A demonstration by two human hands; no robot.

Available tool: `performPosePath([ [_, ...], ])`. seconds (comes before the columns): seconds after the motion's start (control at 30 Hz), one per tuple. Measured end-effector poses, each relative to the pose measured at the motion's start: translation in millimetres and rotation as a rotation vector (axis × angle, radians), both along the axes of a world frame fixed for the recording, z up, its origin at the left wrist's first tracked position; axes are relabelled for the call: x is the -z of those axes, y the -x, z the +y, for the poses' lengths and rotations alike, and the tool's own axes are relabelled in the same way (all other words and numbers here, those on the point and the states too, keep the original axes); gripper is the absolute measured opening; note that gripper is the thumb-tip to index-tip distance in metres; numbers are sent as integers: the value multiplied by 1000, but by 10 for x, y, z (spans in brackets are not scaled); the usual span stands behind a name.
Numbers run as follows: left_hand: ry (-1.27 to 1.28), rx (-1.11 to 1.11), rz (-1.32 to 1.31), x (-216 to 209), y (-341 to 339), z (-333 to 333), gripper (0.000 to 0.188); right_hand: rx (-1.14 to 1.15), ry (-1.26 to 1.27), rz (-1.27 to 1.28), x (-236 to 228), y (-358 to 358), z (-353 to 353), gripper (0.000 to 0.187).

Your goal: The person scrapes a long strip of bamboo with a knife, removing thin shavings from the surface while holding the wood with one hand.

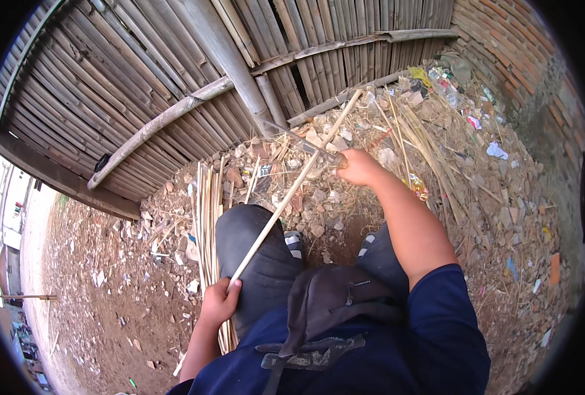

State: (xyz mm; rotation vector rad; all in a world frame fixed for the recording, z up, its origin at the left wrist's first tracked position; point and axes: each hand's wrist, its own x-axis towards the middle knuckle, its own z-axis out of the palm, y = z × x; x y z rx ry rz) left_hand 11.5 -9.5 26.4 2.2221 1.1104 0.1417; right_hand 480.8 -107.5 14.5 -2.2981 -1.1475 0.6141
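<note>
A long pale bamboo strip [272, 220] slants from my left thigh up and away to the right. My left hand [221, 301] is closed round its near end, beside my left knee. In my closed right hand [358, 166] is the handle of a long-bladed knife [295, 137]. Its dark blade points left toward the fence and crosses the strip near the strip's far end; whether the edge is pressed into it I cannot tell. A bundle of thin bamboo strips [207, 224] lies along the left side of my left leg.
A bamboo fence [154, 72] with a thick post [230, 56] rises ahead. At the right stands a brick wall [503, 39]. Stones and litter [450, 85] cover the ground, with more loose strips [430, 151] right of my right hand. A dark bag [325, 296] rests at my waist.
</note>
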Motion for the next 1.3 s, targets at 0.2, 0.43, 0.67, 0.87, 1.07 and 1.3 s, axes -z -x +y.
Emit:
performPosePath([
  [0.2, -3, 42, -20, 65, 26, 46, 46, -200, 85, -117, -151, 373, 27, 23],
  [0.43, -1, 32, -30, 133, 99, 52, 46, -415, 155, -71, -356, 626, 128, 19],
  [0.67, -60, 42, -19, 68, 25, 19, 46, -18, -41, -73, -20, 73, -50, 29],
  [0.87, -19, 20, -14, 80, 48, 26, 47, -221, 153, -85, -350, 448, -18, 36],
  [1.07, -73, 32, -31, 117, 31, 8, 46, -278, 165, -41, -226, 226, 44, 34],
  [1.3, -85, 22, 0, 93, 31, -4, 48, -92, 71, -113, -86, 76, -9, 48],
])
